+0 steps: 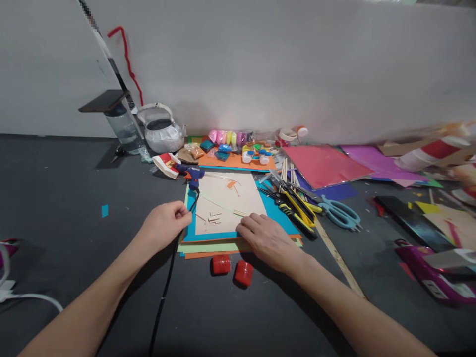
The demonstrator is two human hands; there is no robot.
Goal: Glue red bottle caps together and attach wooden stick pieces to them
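My left hand (166, 226) is closed at the left edge of a stack of coloured paper (280, 213), thumb against curled fingers. Whatever is in its pinch, if anything, cannot be made out. The black cord (169, 277) of a blue glue gun (193, 177) passes right by these fingers. My right hand (266, 238) lies over the stack's front right part, palm down, fingers stretched out and slightly bent on a cream sheet (219, 188). Just beyond its fingertips is a small pale wooden piece (239, 213). Several short stick pieces (214, 218) lie between the hands.
Two red rolls (221, 265) sit in front of the stack. Yellow-black cutters (297, 203), blue-handled scissors (338, 210) and thin sticks lie to the right. Behind stand clay packets (228, 138), a silvery kettle (162, 134) and a jar (124, 130). A purple glittery case (427, 275) lies far right.
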